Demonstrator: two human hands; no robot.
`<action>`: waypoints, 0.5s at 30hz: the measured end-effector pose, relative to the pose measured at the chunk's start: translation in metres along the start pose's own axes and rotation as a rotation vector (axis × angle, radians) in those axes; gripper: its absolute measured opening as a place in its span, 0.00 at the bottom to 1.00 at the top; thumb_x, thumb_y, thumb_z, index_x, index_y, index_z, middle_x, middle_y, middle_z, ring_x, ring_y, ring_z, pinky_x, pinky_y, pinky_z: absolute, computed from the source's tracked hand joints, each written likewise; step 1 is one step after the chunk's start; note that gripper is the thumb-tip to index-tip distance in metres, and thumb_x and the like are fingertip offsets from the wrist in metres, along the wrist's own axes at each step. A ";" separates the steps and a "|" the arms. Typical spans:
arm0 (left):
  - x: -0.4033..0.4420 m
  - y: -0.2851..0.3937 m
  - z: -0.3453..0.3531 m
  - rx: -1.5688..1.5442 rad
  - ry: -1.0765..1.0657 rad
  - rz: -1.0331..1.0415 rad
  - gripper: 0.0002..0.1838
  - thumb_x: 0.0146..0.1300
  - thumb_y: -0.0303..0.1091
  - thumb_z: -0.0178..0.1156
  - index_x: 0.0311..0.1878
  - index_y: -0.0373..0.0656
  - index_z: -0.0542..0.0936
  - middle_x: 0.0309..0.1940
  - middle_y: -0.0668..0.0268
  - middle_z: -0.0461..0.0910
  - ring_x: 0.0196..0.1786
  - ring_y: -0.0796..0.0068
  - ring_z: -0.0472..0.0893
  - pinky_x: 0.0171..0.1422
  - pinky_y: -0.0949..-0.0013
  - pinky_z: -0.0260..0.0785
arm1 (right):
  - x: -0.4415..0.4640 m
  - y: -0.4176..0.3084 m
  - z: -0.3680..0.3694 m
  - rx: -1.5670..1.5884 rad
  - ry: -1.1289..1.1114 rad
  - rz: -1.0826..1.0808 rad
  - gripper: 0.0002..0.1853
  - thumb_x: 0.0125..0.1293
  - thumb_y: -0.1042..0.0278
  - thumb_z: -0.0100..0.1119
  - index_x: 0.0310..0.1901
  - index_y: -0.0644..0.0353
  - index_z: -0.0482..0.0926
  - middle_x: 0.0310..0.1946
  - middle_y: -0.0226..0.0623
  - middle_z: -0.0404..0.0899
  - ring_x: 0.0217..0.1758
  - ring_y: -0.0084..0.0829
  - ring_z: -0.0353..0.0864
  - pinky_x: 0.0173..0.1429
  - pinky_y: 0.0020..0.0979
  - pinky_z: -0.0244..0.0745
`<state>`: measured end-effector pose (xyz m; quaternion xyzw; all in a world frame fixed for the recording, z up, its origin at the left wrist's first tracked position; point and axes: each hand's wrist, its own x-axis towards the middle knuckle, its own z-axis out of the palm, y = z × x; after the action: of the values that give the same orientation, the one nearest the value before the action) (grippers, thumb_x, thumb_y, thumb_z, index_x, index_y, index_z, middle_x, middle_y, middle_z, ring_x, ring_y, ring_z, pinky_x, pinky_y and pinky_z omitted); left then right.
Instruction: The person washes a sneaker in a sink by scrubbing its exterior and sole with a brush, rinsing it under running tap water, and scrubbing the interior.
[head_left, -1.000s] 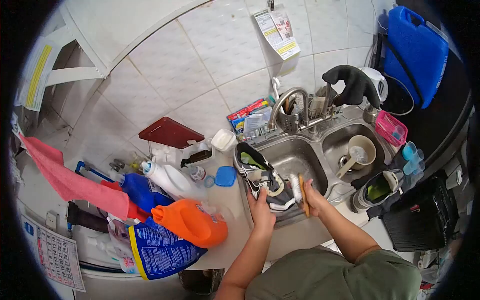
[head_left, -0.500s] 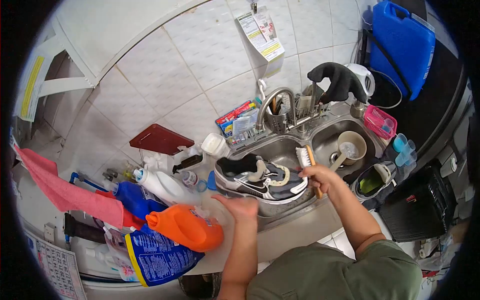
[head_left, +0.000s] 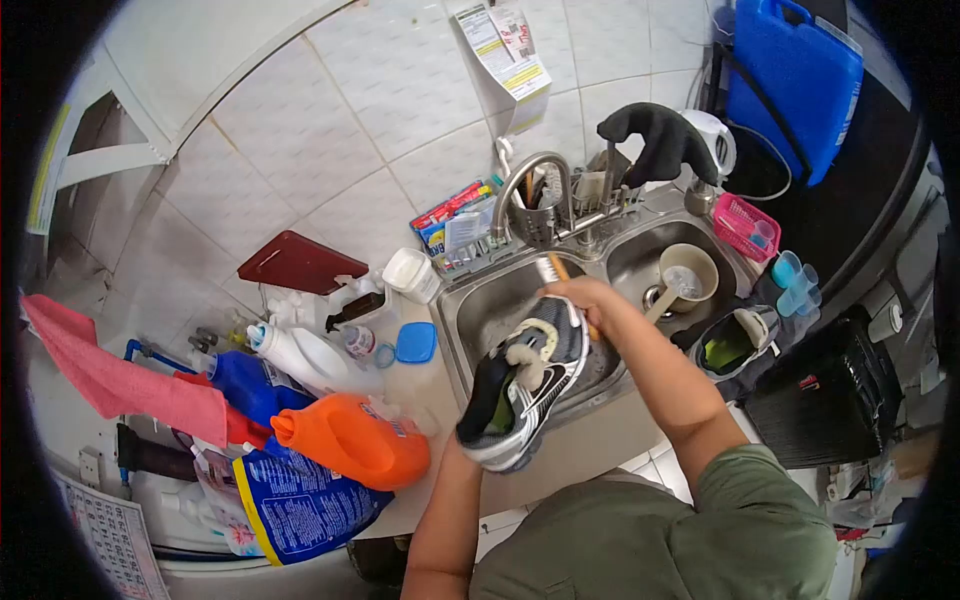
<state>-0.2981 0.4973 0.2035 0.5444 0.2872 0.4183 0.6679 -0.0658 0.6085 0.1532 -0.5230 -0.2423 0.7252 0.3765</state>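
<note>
A grey, black and white shoe [head_left: 535,385] is tilted over the front edge of the left sink basin [head_left: 490,310], its toe toward the faucet and its heel toward me. My left hand is hidden beneath the heel; only the wrist and forearm show. At the toe, my right hand [head_left: 588,298] is closed round a wooden brush [head_left: 556,268] with white bristles. Whether its fingers also touch the shoe cannot be made out.
A beige dipper [head_left: 690,275] sits in the right basin. Another shoe [head_left: 730,345] rests right of the sink. Left stand an orange bottle [head_left: 355,440], a blue pouch [head_left: 305,505] and a white bottle [head_left: 310,360]. The faucet [head_left: 535,165] arches behind.
The shoe has swung from lying sideways to toe-away, heel toward me. My left hand has gone beneath its heel. My right hand and the brush have shifted left to the toe.
</note>
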 end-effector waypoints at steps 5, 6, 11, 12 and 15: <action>-0.012 -0.032 -0.016 -0.782 0.021 -0.348 0.33 0.70 0.65 0.49 0.61 0.44 0.76 0.53 0.57 0.80 0.54 0.59 0.81 0.64 0.57 0.73 | 0.002 -0.004 0.046 -0.054 0.052 -0.063 0.22 0.58 0.55 0.75 0.40 0.66 0.79 0.27 0.37 0.83 0.24 0.30 0.84 0.25 0.35 0.80; -0.012 -0.049 -0.023 -0.816 0.023 -0.298 0.35 0.70 0.66 0.47 0.64 0.45 0.73 0.55 0.57 0.79 0.58 0.58 0.79 0.67 0.56 0.70 | -0.001 -0.004 0.049 -0.090 0.095 -0.134 0.27 0.61 0.49 0.72 0.44 0.68 0.78 0.29 0.39 0.82 0.20 0.26 0.79 0.22 0.30 0.74; 0.015 -0.121 -0.062 -0.599 0.206 0.019 0.38 0.70 0.69 0.42 0.69 0.49 0.69 0.58 0.59 0.78 0.62 0.58 0.77 0.71 0.55 0.66 | -0.062 0.018 0.032 -0.291 0.147 -0.350 0.34 0.59 0.37 0.69 0.49 0.63 0.76 0.28 0.31 0.77 0.20 0.19 0.68 0.21 0.25 0.64; 0.024 -0.131 -0.065 -0.490 0.262 0.096 0.38 0.70 0.70 0.41 0.69 0.51 0.69 0.59 0.60 0.78 0.62 0.58 0.76 0.70 0.54 0.66 | -0.075 0.030 0.028 -0.263 0.038 -0.270 0.32 0.59 0.40 0.71 0.50 0.62 0.76 0.28 0.30 0.77 0.21 0.18 0.68 0.20 0.25 0.63; 0.037 -0.105 -0.046 -0.807 0.279 -0.404 0.44 0.64 0.77 0.44 0.65 0.48 0.74 0.57 0.59 0.80 0.56 0.57 0.81 0.64 0.50 0.73 | -0.095 0.052 0.027 -0.289 -0.030 -0.233 0.29 0.57 0.48 0.74 0.51 0.61 0.77 0.28 0.26 0.77 0.22 0.16 0.69 0.19 0.23 0.60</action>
<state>-0.2926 0.5459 0.0934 0.1131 0.2889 0.4272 0.8492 -0.0902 0.5026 0.1777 -0.5291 -0.4085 0.6420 0.3755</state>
